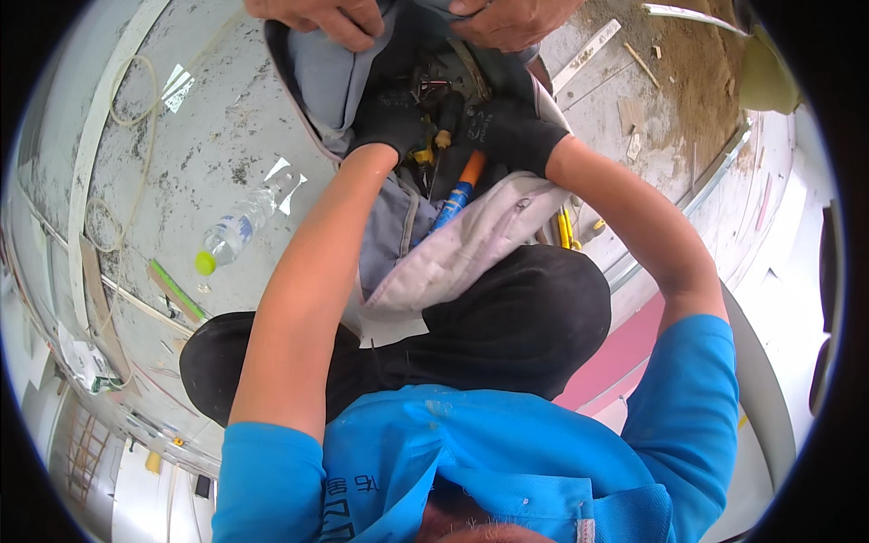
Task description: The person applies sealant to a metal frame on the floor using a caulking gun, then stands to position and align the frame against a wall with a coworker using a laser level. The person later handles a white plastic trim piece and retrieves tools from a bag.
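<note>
Both my hands wear dark gloves and reach into an open grey fabric bag [434,276] of tools in front of my knees. My left hand [391,118] is in the left part of the bag, its fingers lost in the dark interior. Opposite it, my right hand [514,134] reaches in from the right, fingers also hidden. Between them lie a tool with a yellowish tip [443,138] and other dark tools I cannot make out. A blue and orange handle [460,190] leans toward the near edge. Another person's two hands [511,20] grip the bag's far rim.
On the dirty floor to the left lies a clear plastic bottle [237,231] with a green cap, near a thin pale cable [136,195]. White strips [587,56] and brown sand [692,63] are at the far right. Yellow-handled tools [568,228] lie beside my right knee.
</note>
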Demonstrator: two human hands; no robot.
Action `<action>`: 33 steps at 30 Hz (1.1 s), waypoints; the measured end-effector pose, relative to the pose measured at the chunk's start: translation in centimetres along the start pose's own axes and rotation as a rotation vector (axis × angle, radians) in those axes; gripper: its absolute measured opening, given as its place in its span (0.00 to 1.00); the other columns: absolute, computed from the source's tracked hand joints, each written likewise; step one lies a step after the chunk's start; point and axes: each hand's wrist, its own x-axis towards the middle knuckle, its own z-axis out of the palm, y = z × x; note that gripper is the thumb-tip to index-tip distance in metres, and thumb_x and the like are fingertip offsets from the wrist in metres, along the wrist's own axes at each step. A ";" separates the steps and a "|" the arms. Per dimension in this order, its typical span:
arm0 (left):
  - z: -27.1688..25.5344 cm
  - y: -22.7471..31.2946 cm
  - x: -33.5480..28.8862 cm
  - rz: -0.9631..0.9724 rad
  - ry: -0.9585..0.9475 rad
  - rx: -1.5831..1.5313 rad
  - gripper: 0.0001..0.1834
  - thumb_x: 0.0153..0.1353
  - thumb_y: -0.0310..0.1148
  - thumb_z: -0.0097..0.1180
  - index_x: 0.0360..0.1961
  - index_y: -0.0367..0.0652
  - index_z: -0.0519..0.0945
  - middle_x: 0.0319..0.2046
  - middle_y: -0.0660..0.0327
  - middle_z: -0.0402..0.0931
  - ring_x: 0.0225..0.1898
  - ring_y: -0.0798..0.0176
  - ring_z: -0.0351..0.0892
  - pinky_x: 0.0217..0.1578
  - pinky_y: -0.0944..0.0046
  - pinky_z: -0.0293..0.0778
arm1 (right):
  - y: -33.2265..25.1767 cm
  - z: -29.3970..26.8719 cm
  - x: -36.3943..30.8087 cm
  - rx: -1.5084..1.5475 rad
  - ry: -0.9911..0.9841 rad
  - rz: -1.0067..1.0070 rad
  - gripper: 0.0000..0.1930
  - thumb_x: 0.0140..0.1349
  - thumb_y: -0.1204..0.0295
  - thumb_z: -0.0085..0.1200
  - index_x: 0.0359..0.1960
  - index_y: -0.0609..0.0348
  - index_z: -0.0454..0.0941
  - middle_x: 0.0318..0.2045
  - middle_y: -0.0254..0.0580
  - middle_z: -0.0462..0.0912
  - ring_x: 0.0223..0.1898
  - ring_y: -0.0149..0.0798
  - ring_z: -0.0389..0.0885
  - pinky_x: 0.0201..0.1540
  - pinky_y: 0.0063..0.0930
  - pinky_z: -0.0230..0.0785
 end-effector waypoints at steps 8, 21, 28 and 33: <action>2.8 -1.3 2.7 0.063 0.099 0.119 0.34 0.57 0.56 0.51 0.61 0.48 0.74 0.57 0.50 0.75 0.58 0.51 0.73 0.60 0.55 0.65 | -2.5 -1.4 -0.3 0.766 0.239 0.404 0.10 0.57 0.77 0.52 0.40 0.61 0.79 0.35 0.48 0.81 0.38 0.48 0.81 0.42 0.34 0.74; 0.2 -4.1 2.9 -0.142 -0.064 -0.937 0.15 0.47 0.29 0.64 0.37 0.39 0.79 0.26 0.60 0.76 0.25 0.65 0.75 0.25 0.65 0.69 | 0.9 0.9 3.6 -0.268 0.420 -0.455 0.20 0.56 0.78 0.50 0.52 0.58 0.75 0.41 0.51 0.80 0.45 0.50 0.79 0.47 0.35 0.73; -5.8 -1.4 -2.7 -0.029 -0.196 -1.105 0.16 0.48 0.31 0.67 0.39 0.40 0.79 0.26 0.62 0.77 0.24 0.70 0.76 0.23 0.71 0.70 | 0.6 -4.8 1.4 -0.094 0.204 0.081 0.19 0.54 0.76 0.55 0.50 0.65 0.76 0.43 0.55 0.80 0.47 0.50 0.79 0.53 0.34 0.71; -12.4 2.7 -10.0 0.143 -0.067 -0.933 0.29 0.51 0.29 0.67 0.56 0.40 0.72 0.44 0.60 0.78 0.41 0.68 0.79 0.40 0.64 0.78 | 2.4 0.1 4.0 -0.009 0.158 -0.265 0.18 0.55 0.79 0.52 0.49 0.58 0.79 0.47 0.50 0.80 0.50 0.50 0.78 0.54 0.34 0.70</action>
